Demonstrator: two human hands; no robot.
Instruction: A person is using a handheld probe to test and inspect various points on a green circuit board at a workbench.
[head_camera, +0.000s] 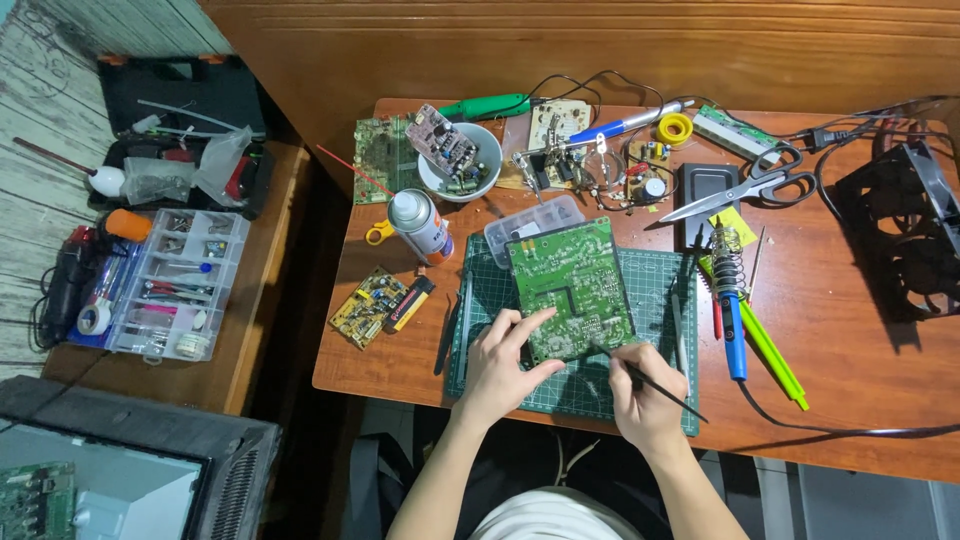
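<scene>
Near the table's (420, 370) front edge, on a green cutting mat (660, 290), the left hand (500, 365) pinches a green circuit board's (570, 285) near corner while the right hand (645, 395) grips a thin black probe (650, 385) touching it; work appears midway.

Board (570, 285) on mat (655, 300), mid-counter (860, 380); spray can (420, 225) left of it; soldering iron (733, 300) right; bowl (460, 165) behind.

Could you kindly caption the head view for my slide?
Left hand steadies a green circuit board on a cutting mat; right hand applies a thin black tool.
</scene>
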